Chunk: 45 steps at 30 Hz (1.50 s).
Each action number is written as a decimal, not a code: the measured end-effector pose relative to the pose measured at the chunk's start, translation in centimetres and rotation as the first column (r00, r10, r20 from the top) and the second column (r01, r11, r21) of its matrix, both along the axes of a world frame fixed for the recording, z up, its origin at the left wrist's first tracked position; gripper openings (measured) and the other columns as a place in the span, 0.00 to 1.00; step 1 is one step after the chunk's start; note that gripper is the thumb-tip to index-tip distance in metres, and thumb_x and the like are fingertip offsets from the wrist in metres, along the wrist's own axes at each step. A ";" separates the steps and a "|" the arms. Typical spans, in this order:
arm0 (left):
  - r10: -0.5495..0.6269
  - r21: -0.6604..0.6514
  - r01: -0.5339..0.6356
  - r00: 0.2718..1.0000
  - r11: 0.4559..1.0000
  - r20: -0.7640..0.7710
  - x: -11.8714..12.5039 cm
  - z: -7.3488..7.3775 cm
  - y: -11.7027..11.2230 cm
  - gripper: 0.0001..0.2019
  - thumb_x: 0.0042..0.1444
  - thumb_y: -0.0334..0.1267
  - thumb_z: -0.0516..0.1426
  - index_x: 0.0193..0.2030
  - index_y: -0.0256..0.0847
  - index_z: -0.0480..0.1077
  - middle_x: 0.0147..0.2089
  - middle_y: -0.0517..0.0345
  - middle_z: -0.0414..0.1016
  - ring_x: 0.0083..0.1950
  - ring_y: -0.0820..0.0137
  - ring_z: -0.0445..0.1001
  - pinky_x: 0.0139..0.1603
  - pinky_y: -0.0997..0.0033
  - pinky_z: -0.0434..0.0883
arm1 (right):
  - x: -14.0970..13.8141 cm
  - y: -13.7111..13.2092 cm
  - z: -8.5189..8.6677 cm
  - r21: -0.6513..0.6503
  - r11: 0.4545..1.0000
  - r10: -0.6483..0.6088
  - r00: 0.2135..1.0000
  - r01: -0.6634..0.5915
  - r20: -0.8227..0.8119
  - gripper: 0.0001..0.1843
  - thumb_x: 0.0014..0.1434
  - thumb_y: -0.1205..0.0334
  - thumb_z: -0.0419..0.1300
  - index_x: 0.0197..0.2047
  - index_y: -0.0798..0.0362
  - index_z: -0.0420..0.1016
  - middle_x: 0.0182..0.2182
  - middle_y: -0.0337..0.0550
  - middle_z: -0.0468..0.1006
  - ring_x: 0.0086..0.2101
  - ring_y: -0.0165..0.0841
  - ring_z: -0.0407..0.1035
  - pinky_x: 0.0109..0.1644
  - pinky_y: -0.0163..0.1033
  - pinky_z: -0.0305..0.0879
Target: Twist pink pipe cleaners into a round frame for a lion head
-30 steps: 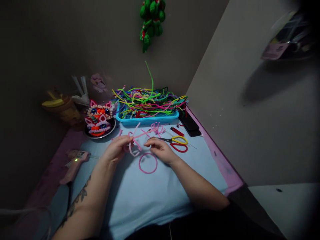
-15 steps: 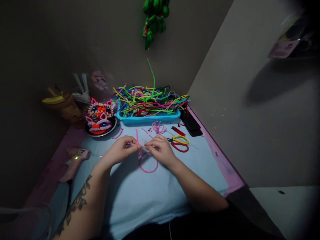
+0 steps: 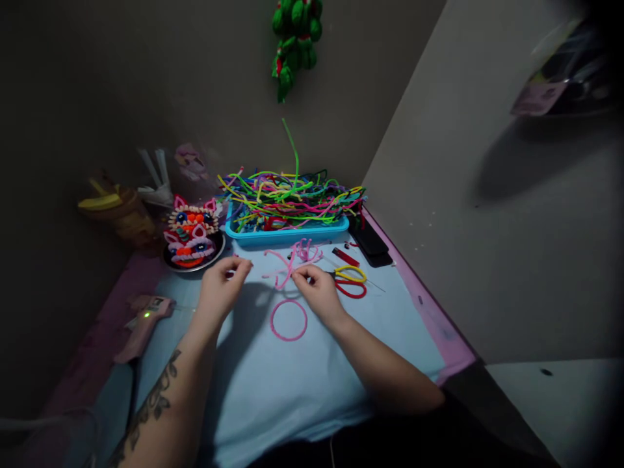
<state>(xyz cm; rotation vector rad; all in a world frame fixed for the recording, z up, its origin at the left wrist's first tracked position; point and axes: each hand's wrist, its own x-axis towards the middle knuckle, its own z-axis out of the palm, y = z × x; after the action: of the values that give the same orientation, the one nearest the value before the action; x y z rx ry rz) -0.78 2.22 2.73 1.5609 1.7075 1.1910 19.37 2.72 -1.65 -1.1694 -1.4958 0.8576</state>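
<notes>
My right hand (image 3: 319, 292) pinches a twisted bunch of pink pipe cleaners (image 3: 287, 268) between thumb and forefinger, their ends spreading out to the left. Off to the left, my left hand (image 3: 225, 283) is raised with thumb and fingertips together; whatever is between them is too small to see. A ring of pink pipe cleaner (image 3: 288, 339) lies flat on the blue cloth, below and between both hands. Behind the right hand sits a curled heap of pink pipe cleaners (image 3: 312, 249). Scissors with one yellow and one red handle (image 3: 351, 281) lie just right of that hand.
A blue tray (image 3: 287, 234) heaped with colourful pipe cleaners stands at the back. Left of it, a bowl (image 3: 195, 265) holds fuzzy animal-face pieces. A pink glue gun (image 3: 143, 328) with a lit green light lies at left. A red lighter (image 3: 346, 257) and black phone (image 3: 373, 244) are at right.
My hands, close together before over the pink pipe cleaners, are now apart. The left has drawn away leftward, and the pink bunch stays with the right hand. The view has shifted slightly.
</notes>
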 end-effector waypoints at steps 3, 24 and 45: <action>-0.145 0.021 0.145 0.989 0.989 0.006 1.5 -0.3 -0.3 0.12 0.51 0.47 0.60 0.32 0.41 0.78 0.37 0.52 0.81 0.42 0.61 0.76 0.48 0.64 0.68 | -0.1 -0.4 0.1 0.126 0.992 -0.015 0.996 0.004 0.091 0.08 0.57 0.66 0.58 0.28 0.53 0.74 0.27 0.39 0.75 0.31 0.32 0.68 0.39 0.36 0.63; -0.187 -0.241 0.356 0.831 0.903 0.524 3.2 -1.5 -0.2 0.12 0.42 0.44 0.64 0.20 0.38 0.72 0.21 0.59 0.71 0.26 0.72 0.65 0.32 0.72 0.61 | -0.5 -0.1 -0.6 -0.138 0.934 0.303 0.935 -0.329 -0.183 0.06 0.53 0.59 0.62 0.30 0.53 0.75 0.27 0.38 0.75 0.30 0.30 0.68 0.35 0.35 0.63; -0.099 -0.226 0.338 0.723 0.914 0.684 1.2 -1.3 0.7 0.13 0.38 0.46 0.67 0.18 0.37 0.74 0.22 0.57 0.70 0.26 0.72 0.64 0.30 0.69 0.62 | 1.4 0.8 -1.5 -0.107 0.858 0.455 0.841 -0.502 -0.292 0.13 0.51 0.51 0.67 0.30 0.53 0.77 0.29 0.39 0.75 0.32 0.31 0.69 0.39 0.37 0.65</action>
<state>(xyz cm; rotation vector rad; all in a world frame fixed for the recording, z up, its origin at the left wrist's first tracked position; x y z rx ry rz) 0.42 2.92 1.42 0.9264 1.1257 1.0747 20.76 3.56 -3.17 -0.7659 -1.5376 1.4582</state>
